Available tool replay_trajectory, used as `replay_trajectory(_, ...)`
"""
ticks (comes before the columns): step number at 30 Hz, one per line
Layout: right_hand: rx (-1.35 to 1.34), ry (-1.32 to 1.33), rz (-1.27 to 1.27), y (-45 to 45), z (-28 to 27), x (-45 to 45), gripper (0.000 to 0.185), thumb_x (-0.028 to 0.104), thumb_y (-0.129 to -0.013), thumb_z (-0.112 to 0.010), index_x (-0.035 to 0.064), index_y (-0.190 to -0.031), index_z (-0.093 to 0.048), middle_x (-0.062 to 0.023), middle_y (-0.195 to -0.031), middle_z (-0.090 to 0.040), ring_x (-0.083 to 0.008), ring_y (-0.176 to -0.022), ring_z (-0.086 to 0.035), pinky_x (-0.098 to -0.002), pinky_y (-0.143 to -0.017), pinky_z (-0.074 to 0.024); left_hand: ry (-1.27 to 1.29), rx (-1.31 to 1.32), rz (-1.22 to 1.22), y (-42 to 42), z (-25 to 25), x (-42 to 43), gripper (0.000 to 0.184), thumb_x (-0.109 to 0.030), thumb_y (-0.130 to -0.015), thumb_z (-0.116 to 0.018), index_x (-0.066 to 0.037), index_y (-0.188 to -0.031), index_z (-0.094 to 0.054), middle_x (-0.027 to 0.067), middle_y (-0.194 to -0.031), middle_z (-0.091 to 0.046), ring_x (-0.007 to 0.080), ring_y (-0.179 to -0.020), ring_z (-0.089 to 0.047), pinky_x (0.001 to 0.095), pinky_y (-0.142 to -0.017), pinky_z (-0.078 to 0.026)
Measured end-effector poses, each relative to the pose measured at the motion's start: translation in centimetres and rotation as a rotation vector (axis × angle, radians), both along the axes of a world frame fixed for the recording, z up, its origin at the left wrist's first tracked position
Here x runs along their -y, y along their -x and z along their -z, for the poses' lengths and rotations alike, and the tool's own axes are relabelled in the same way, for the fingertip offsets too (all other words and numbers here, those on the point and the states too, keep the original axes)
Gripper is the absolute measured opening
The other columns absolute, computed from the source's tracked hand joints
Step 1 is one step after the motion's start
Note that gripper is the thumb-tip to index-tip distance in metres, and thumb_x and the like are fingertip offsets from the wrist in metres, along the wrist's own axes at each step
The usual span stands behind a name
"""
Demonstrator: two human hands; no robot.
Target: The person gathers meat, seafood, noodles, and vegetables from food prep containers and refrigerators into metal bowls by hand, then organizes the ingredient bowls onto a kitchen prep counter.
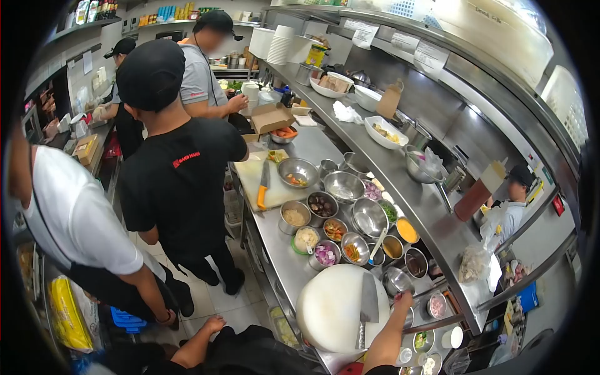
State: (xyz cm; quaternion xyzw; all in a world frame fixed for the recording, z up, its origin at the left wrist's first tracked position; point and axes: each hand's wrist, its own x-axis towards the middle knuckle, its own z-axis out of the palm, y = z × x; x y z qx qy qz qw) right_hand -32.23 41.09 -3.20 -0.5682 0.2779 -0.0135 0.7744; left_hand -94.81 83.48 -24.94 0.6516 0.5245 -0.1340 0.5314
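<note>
My right hand (403, 302) reaches over the steel counter, its fingers closed at the rim of a small metal bowl (397, 281). My left hand (214, 324) hangs low near my body, fingers curled; whether anything is in it cannot be made out. A round white cutting board (328, 305) lies in front of me, with a wide cleaver (369, 299) flat on its right side. Beyond it stand metal bowls of chopped purple onion (325, 254), minced garlic (306, 238) and orange sauce (407, 230).
A co-worker in a black shirt (181, 162) stands ahead left, beside another in a white shirt (81, 212). An orange-handled knife (264, 185) lies on a rectangular board (249, 178). A raised steel shelf (400, 172) runs along the right.
</note>
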Motion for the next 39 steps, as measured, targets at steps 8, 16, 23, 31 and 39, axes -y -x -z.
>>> replay_trajectory(8,0.296,0.002,-0.365,12.0,-9.3,-4.2,0.011,0.004,-0.075,-0.055,0.0088,-0.080,-0.047,-0.0014,-0.060,-0.049,-0.0138,-0.045,-0.048,-0.0284,-0.036,-0.0395,0.223,0.450,0.022,-9.4,-14.7,-1.5,0.050,-0.036,-0.089,-0.062,-0.005,-0.127,-0.053,0.0074,-0.106,-0.063,0.0144,-0.090,-0.060,0.0287,-0.073,-0.051)
replay_trajectory(16,0.180,0.082,-1.051,27.6,-14.8,-16.4,0.031,0.000,-0.070,-0.062,0.0015,-0.100,-0.055,-0.0063,-0.075,-0.064,-0.0128,-0.047,-0.058,-0.0239,-0.034,-0.0459,0.791,1.025,0.188,-14.6,-29.1,0.0,0.064,-0.041,-0.093,-0.055,-0.010,-0.143,-0.030,0.0086,-0.130,-0.050,0.0203,-0.116,-0.052,0.0388,-0.092,-0.048)
replay_trajectory(23,0.032,-0.075,-1.284,33.5,-11.4,-21.9,0.019,-0.002,-0.079,-0.066,0.0053,-0.091,-0.053,-0.0061,-0.075,-0.065,-0.0112,-0.053,-0.059,-0.0225,-0.043,-0.0484,0.686,0.897,-0.158,-12.7,-27.3,0.6,0.048,-0.016,-0.088,-0.057,-0.005,-0.133,-0.042,0.0099,-0.122,-0.056,0.0201,-0.110,-0.057,0.0357,-0.093,-0.048)
replay_trajectory(31,0.142,0.135,-1.393,34.8,-10.0,-24.9,0.016,0.013,-0.090,-0.061,-0.0003,-0.099,-0.056,-0.0045,-0.074,-0.060,-0.0118,-0.063,-0.058,-0.0255,-0.056,-0.0483,0.500,1.000,-0.627,-4.3,-23.3,-3.8,0.046,-0.004,-0.077,-0.056,-0.001,-0.122,-0.050,0.0130,-0.108,-0.061,0.0248,-0.093,-0.063,0.0407,-0.082,-0.053)
replay_trajectory(39,0.098,0.272,-1.338,33.8,-8.1,-26.3,0.032,0.029,-0.097,-0.052,0.0016,-0.082,-0.059,-0.0027,-0.059,-0.054,-0.0110,-0.048,-0.049,-0.0247,-0.047,-0.0410,-0.021,1.025,-1.223,9.2,-20.2,-9.3,0.056,-0.013,-0.077,-0.049,-0.008,-0.132,-0.039,0.0177,-0.118,-0.053,0.0328,-0.096,-0.062,0.0502,-0.066,-0.057)
